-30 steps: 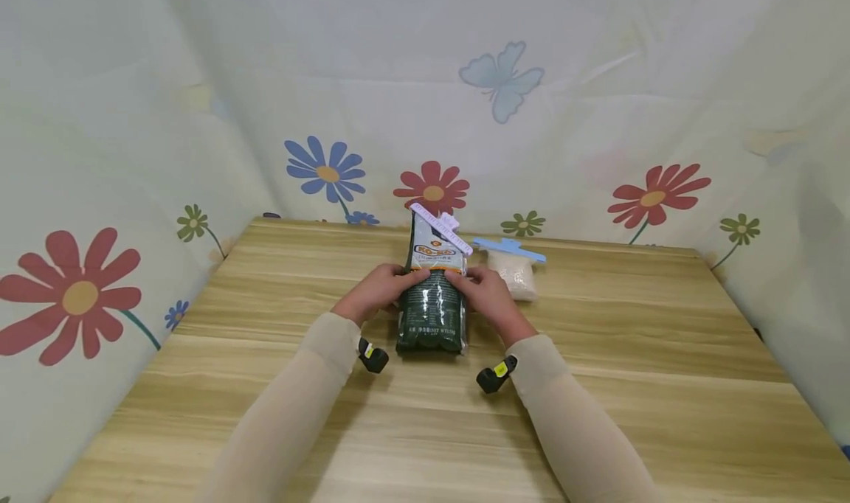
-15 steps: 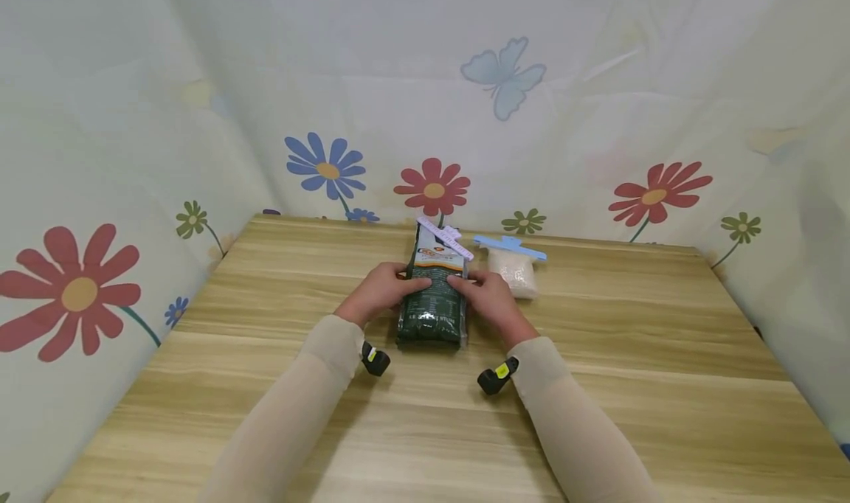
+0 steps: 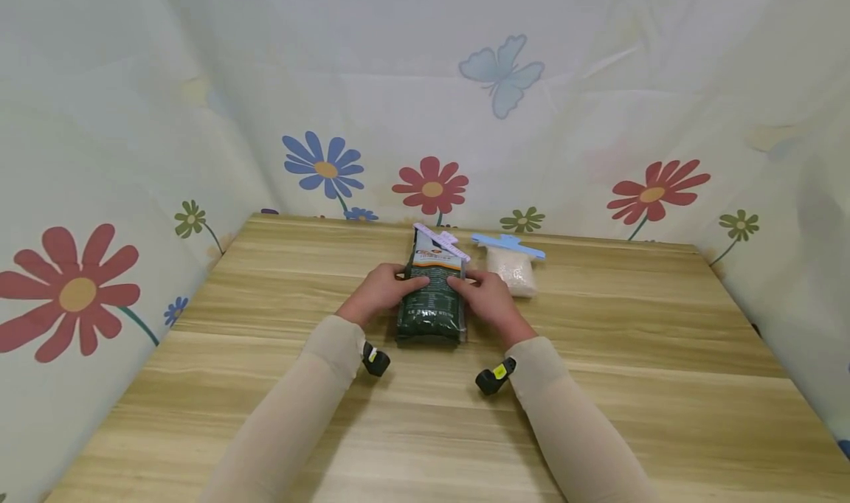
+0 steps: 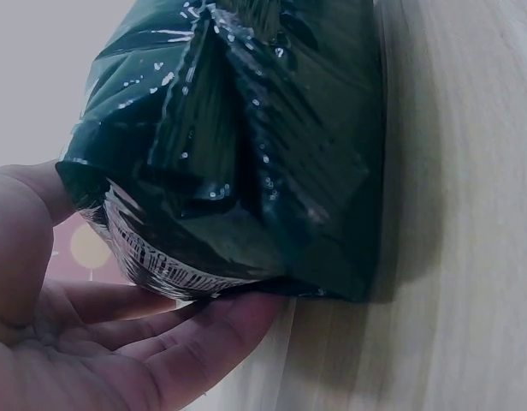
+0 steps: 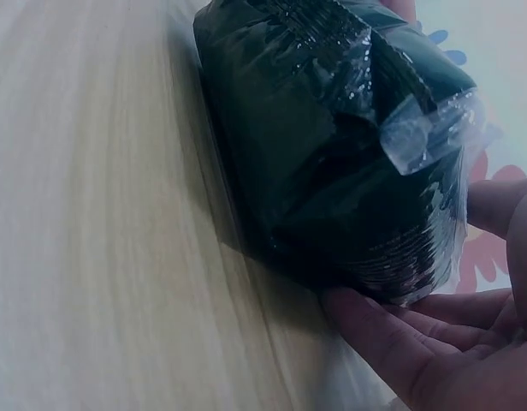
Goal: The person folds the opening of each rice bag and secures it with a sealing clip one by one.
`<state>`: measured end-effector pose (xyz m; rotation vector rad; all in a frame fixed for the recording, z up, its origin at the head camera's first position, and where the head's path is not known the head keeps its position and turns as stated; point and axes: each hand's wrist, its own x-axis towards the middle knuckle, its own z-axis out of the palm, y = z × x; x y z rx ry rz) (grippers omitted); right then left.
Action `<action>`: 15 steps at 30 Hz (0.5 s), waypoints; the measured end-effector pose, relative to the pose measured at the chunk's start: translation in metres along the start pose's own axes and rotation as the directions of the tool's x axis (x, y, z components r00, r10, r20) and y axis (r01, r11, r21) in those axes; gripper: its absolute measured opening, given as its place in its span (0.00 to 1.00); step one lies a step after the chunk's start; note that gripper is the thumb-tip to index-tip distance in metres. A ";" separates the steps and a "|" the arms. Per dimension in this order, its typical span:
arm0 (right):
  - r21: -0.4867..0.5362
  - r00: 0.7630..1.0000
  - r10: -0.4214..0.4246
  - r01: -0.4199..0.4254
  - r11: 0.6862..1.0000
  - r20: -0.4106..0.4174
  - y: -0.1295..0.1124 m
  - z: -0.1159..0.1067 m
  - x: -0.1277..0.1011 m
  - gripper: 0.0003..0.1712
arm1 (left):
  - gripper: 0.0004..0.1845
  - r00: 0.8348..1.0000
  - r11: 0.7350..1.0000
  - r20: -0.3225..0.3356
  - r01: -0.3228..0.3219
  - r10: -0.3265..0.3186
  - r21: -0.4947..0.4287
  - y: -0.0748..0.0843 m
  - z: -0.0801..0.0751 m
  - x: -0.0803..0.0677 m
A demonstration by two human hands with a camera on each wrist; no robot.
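Observation:
A dark green plastic food bag [image 3: 432, 307] with a pale printed top lies on the wooden table, long side pointing away from me. Across its far end sits a lilac sealing clip [image 3: 441, 241], set at a slant. My left hand [image 3: 380, 292] grips the bag's left side, thumb on top. From the other side my right hand [image 3: 493, 302] holds it the same way. In the left wrist view, fingers curl under the bag's lower edge [image 4: 255, 171] near a barcode. The right wrist view shows fingertips at the bag's underside [image 5: 289, 145], with clear film at its side.
Right of the green bag lies a small clear bag of pale grains [image 3: 513, 273], closed by a blue sealing clip [image 3: 508, 246]. Behind the wooden table [image 3: 637, 326] hangs a white cloth [image 3: 372, 60] printed with flowers and a butterfly.
The far end of the green bag, with its lilac clip, has come down, so the bag lies flatter. Both hands keep their grip and have barely moved.

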<state>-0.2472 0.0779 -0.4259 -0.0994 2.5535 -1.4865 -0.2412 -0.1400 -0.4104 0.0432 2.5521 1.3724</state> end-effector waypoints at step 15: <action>-0.133 0.997 -0.079 0.076 0.988 -0.021 -0.006 -0.004 -0.005 0.35 | 0.40 1.000 0.995 -0.001 0.009 -0.009 0.101 -0.001 -0.012 -0.001</action>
